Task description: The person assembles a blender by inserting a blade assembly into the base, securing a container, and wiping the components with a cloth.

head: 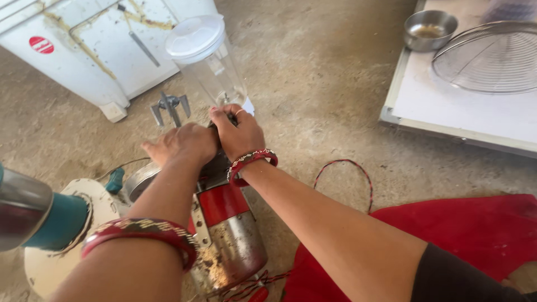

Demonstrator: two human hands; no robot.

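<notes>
The person crouches over a red and steel motor body (230, 235) lying on the concrete floor (324, 89); both hands meet at its far end, just below the clear plastic jar (208, 59) that leans there with its white lid on. The right hand (238, 134) is curled tight around a dark part at the top of the motor; the left hand (182, 144) lies beside it, pressed down on the same end, fingers half folded, though I cannot tell what it grips beneath the palm. A bare metal blade piece (169, 106) stands just beyond the left knuckles; a round cream-coloured base (56, 263) sits near the left forearm. It looks like the fitting or loosening of the coupling at the motor's head is in hand; the next move seems to call for a firm twist with one hand while the other braces the body steady.
</notes>
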